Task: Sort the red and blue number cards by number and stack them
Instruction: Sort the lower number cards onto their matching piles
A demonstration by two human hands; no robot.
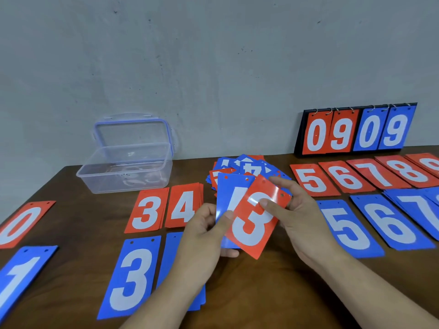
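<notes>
Spanning both hands: red 3 card

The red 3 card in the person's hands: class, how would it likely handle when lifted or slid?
Probably stiff: the red 3 card looks flat though the right hand pinches only its upper part. Likely slippery: its face shows a glossy glare. Probably light: it looks thin.

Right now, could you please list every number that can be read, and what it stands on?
"0 9 0 9": scoreboard
"0", "3", "4", "5", "6", "7", "8": red stacks
"1", "3", "5", "6", "7": blue stacks
"3": red card in the right hand
Not readable: blue card in the left hand, mostly covered; loose pile; right-edge cards, cut off.
</notes>
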